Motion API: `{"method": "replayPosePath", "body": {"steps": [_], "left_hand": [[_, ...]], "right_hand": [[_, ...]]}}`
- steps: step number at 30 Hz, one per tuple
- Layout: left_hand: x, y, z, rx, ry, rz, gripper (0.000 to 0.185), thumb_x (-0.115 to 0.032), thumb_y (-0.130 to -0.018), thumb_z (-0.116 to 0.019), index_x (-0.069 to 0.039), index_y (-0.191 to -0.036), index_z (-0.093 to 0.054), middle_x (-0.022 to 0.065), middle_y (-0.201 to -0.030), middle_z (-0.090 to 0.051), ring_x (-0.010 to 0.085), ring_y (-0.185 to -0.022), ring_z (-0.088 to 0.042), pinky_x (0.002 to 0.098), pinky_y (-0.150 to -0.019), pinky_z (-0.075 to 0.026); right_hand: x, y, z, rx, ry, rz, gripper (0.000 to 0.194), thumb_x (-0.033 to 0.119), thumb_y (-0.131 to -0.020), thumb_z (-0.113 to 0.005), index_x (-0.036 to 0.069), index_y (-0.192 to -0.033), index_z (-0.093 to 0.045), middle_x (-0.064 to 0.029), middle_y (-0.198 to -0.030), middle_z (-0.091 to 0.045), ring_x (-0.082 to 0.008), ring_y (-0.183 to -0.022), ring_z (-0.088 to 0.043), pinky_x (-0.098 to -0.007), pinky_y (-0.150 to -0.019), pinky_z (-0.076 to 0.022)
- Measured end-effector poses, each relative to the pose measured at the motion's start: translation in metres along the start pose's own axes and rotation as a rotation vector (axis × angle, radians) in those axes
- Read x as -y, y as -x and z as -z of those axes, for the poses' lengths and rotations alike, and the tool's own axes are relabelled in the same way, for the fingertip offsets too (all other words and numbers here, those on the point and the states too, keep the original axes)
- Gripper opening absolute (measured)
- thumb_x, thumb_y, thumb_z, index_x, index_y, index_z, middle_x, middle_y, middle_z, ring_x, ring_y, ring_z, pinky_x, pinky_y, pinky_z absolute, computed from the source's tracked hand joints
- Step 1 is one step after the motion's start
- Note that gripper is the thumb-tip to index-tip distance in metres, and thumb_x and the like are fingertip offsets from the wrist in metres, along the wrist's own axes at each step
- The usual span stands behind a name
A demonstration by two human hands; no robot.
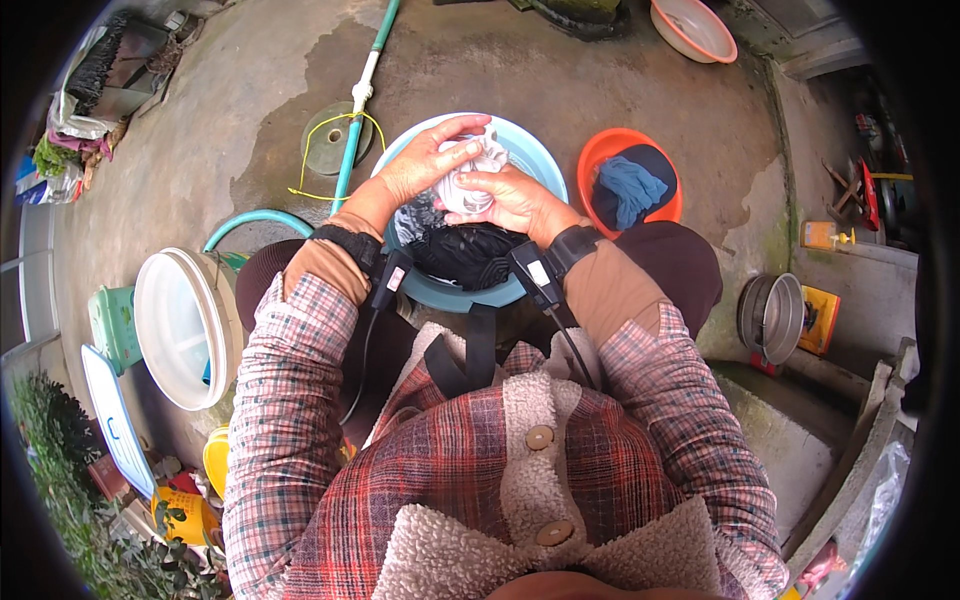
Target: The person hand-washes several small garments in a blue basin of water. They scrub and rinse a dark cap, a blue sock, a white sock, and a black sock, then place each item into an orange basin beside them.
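Note:
Between my two hands is a bunched white cloth (466, 196), held above a light blue plastic basin (544, 154) of water. My left hand (431, 159) grips its upper left side, with the thumb across it. From the lower right, my right hand (510, 196) closes on the same cloth, its fingers partly hidden underneath. Black fabric (469, 255) lies wet in the basin below, beside a grey-and-white patterned cloth (417, 219). To the right, an orange basin (590, 154) holds a blue cloth (631, 187) on top of a dark cloth.
A green-and-white pipe (362, 91) runs past the basin's left side, over a round disc (322, 142) with a yellow cord. A large white bucket (217, 330) stands at left. Metal pans (780, 319) rest at right. Another basin (694, 30) sits at the top right on wet concrete.

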State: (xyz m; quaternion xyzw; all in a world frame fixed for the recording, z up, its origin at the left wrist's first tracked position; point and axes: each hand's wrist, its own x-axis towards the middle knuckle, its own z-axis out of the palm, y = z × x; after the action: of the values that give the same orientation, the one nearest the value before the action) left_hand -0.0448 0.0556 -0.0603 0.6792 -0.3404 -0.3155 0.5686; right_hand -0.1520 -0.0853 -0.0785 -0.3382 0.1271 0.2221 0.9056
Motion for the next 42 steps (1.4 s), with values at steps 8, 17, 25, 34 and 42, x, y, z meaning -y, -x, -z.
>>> {"method": "replayPosePath", "body": {"steps": [8, 17, 25, 34, 42], "left_hand": [[0.014, -0.014, -0.024, -0.066, 0.034, 0.248, 0.016, -0.020, -0.088, -0.065, -0.006, -0.080, -0.061, -0.0032, -0.071, -0.058, 0.0078, -0.070, -0.051, 0.0266, -0.065, -0.045], [0.023, -0.019, -0.028, -0.236, -0.431, 0.385, 0.023, -0.028, -0.091, -0.060, -0.006, -0.094, -0.063, 0.0039, -0.084, -0.066, 0.0145, -0.080, -0.059, 0.0303, -0.074, -0.047], [-0.005, -0.014, -0.009, -0.070, 0.655, 0.186, 0.046, -0.027, -0.091, -0.060, -0.006, -0.131, -0.049, 0.0079, -0.098, -0.063, 0.0212, -0.090, -0.061, 0.0344, -0.085, -0.050], [0.003, -0.025, -0.015, -0.119, 0.512, 0.258, 0.006, -0.007, -0.087, -0.060, -0.004, -0.093, -0.062, 0.0004, -0.079, -0.061, 0.0095, -0.068, -0.054, 0.0240, -0.062, -0.046], [0.017, -0.029, -0.040, -0.324, 0.002, 0.302, 0.008, -0.012, -0.092, -0.057, -0.004, -0.093, -0.060, -0.0007, -0.073, -0.057, 0.0090, -0.063, -0.052, 0.0249, -0.059, -0.045]], "right_hand": [[-0.006, -0.005, -0.002, -0.075, 0.360, -0.150, 0.022, 0.017, -0.082, -0.071, 0.009, -0.099, -0.059, -0.0034, -0.082, -0.061, -0.0115, -0.070, -0.057, -0.0252, -0.056, -0.0468], [-0.017, -0.005, -0.016, -0.294, 0.578, 0.079, 0.025, 0.016, -0.076, -0.070, 0.007, -0.097, -0.061, -0.0008, -0.080, -0.061, -0.0093, -0.064, -0.056, -0.0239, -0.045, -0.0406], [-0.004, 0.001, -0.017, -0.003, -0.175, 0.029, 0.023, 0.021, -0.089, -0.064, 0.005, -0.104, -0.056, -0.0059, -0.081, -0.060, -0.0160, -0.071, -0.058, -0.0224, -0.052, -0.0417], [-0.010, -0.004, -0.018, -0.034, 0.153, 0.015, 0.016, 0.009, -0.083, -0.064, 0.005, -0.096, -0.056, -0.0011, -0.075, -0.054, -0.0071, -0.058, -0.048, -0.0196, -0.043, -0.0297], [-0.019, -0.011, -0.009, -0.376, 0.598, 0.065, 0.022, 0.011, -0.077, -0.067, -0.001, -0.094, -0.061, -0.0034, -0.077, -0.061, -0.0124, -0.062, -0.055, -0.0283, -0.052, -0.0418]]}}
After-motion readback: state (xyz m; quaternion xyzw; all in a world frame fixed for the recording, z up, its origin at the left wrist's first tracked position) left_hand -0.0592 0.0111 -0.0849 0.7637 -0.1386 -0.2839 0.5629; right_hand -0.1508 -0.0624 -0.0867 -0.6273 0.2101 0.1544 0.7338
